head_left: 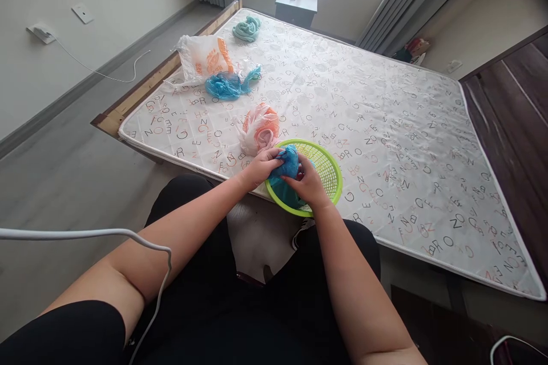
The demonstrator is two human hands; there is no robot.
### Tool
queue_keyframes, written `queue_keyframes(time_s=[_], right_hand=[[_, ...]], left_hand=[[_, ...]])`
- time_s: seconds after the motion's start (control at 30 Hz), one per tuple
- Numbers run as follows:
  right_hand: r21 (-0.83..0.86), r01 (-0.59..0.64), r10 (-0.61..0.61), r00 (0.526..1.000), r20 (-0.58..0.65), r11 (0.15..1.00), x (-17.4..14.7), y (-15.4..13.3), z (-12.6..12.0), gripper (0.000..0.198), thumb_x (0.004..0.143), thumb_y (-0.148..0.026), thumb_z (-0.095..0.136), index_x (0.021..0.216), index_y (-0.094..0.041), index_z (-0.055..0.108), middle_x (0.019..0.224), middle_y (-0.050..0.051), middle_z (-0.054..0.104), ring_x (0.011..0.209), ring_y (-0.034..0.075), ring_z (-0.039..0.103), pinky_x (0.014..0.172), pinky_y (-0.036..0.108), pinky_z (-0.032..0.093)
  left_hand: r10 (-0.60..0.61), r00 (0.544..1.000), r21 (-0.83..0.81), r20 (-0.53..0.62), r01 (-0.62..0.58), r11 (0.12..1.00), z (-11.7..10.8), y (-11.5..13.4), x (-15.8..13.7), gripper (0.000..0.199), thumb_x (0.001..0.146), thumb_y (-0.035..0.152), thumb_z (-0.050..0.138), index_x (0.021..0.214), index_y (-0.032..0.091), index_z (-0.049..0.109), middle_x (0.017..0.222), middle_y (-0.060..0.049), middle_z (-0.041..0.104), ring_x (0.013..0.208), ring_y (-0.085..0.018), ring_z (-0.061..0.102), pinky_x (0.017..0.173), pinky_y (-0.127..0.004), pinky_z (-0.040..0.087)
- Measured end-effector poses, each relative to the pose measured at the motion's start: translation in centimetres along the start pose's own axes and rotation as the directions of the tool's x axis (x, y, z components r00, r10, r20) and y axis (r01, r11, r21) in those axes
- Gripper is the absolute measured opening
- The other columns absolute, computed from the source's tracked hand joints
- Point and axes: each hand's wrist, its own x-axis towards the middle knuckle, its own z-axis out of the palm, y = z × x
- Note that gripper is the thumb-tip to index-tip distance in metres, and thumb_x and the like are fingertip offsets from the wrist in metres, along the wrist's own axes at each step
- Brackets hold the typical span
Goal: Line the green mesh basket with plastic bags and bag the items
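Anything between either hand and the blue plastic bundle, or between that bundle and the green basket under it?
Nothing visible separates the left hand or right hand from the blue plastic bundle; both hold it. Below, teal material covers part of the green basket inside; whether it belongs to the bundle, I cannot tell.

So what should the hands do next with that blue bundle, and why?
Probably lower the blue bundle gently into the green basket. The left hand and right hand both grip it right over the basket, and some teal material shows inside the rim, so it's only a little way down.
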Motion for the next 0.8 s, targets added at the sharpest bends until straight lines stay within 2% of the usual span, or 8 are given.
queue_keyframes(time_s=[0.1, 0.13, 0.2, 0.3, 0.43, 0.6, 0.8], right_hand=[[-0.018, 0.016, -0.015, 1.000, 0.009, 1.000, 0.1, -0.4, -0.4, 0.028, 0.086, -0.042, 0.067, 0.108, -0.025, 0.070, 0.100, 0.005, 0.069, 0.088, 0.021, 0.062, 0.076, 0.033, 0.052], [-0.027, 0.012, -0.012, 1.000, 0.004, 1.000, 0.2, -0.5, -0.5, 0.020, 0.088, -0.041, 0.064, 0.098, -0.024, 0.070, 0.095, 0.004, 0.068, 0.087, 0.021, 0.062, 0.077, 0.034, 0.052], [-0.021, -0.007, 0.007, 1.000, -0.020, 1.000, 0.2, -0.8, -0.8, 0.019, 0.091, -0.040, 0.059, 0.087, -0.024, 0.069, 0.088, 0.003, 0.068, 0.085, 0.021, 0.062, 0.079, 0.034, 0.051], [0.075, -0.044, 0.048, 0.998, -0.050, 0.996, 0.1, -0.9, -0.9, 0.023, 0.091, -0.044, 0.058, 0.091, -0.023, 0.069, 0.089, 0.003, 0.070, 0.085, 0.020, 0.064, 0.079, 0.034, 0.052], [0.196, -0.064, 0.079, 0.994, -0.072, 0.979, -0.1, -0.4, -0.9, 0.028, 0.091, -0.047, 0.061, 0.098, -0.022, 0.070, 0.096, 0.003, 0.073, 0.088, 0.021, 0.067, 0.080, 0.034, 0.055], [0.259, -0.020, 0.043, 0.995, -0.086, 0.966, -0.3, -0.1, -0.8, 0.027, 0.089, -0.046, 0.068, 0.104, -0.025, 0.074, 0.100, 0.002, 0.075, 0.090, 0.021, 0.069, 0.081, 0.035, 0.057], [0.314, -0.018, 0.048, 0.995, -0.088, 0.949, -0.2, 0.2, -0.6, 0.031, 0.089, -0.051, 0.071, 0.109, -0.027, 0.074, 0.106, 0.003, 0.075, 0.094, 0.022, 0.070, 0.083, 0.037, 0.059]], left_hand=[[0.017, 1.000, 0.015, -0.006, -0.017, 1.000, 0.0, 0.0, 0.0, 0.016, 0.076, 0.028, 0.080, 0.089, 0.020, 0.077, 0.091, -0.002, 0.073, 0.091, -0.020, 0.066, 0.087, -0.031, 0.053], [0.024, 1.000, 0.020, -0.020, -0.024, 1.000, 0.0, 0.0, 0.0, 0.018, 0.076, 0.029, 0.081, 0.090, 0.020, 0.076, 0.091, -0.002, 0.072, 0.091, -0.020, 0.066, 0.086, -0.031, 0.053], [0.044, 0.998, 0.026, -0.054, -0.043, 0.999, 0.1, 0.1, -0.1, 0.023, 0.075, 0.031, 0.083, 0.094, 0.021, 0.075, 0.093, -0.003, 0.073, 0.092, -0.019, 0.066, 0.087, -0.031, 0.053], [0.096, 0.993, 0.064, -0.072, -0.092, 0.994, 0.2, 0.2, -0.2, 0.032, 0.074, 0.031, 0.086, 0.102, 0.021, 0.073, 0.102, -0.005, 0.073, 0.099, -0.020, 0.067, 0.091, -0.032, 0.053], [0.153, 0.988, 0.176, 0.002, -0.151, 0.973, 0.3, -0.2, -0.4, 0.043, 0.075, 0.029, 0.086, 0.115, 0.023, 0.070, 0.118, -0.009, 0.071, 0.107, -0.022, 0.068, 0.092, -0.033, 0.055], [0.182, 0.980, 0.318, 0.085, -0.200, 0.927, 0.2, -0.9, -0.5, 0.051, 0.076, 0.028, 0.084, 0.124, 0.023, 0.068, 0.124, -0.009, 0.070, 0.100, -0.020, 0.069, 0.086, -0.031, 0.058], [0.181, 0.983, 0.533, -0.013, -0.146, 0.833, 0.0, -0.8, -0.2, 0.020, 0.083, 0.026, 0.071, 0.102, 0.018, 0.073, 0.093, -0.003, 0.073, 0.083, -0.017, 0.065, 0.080, -0.030, 0.055]])
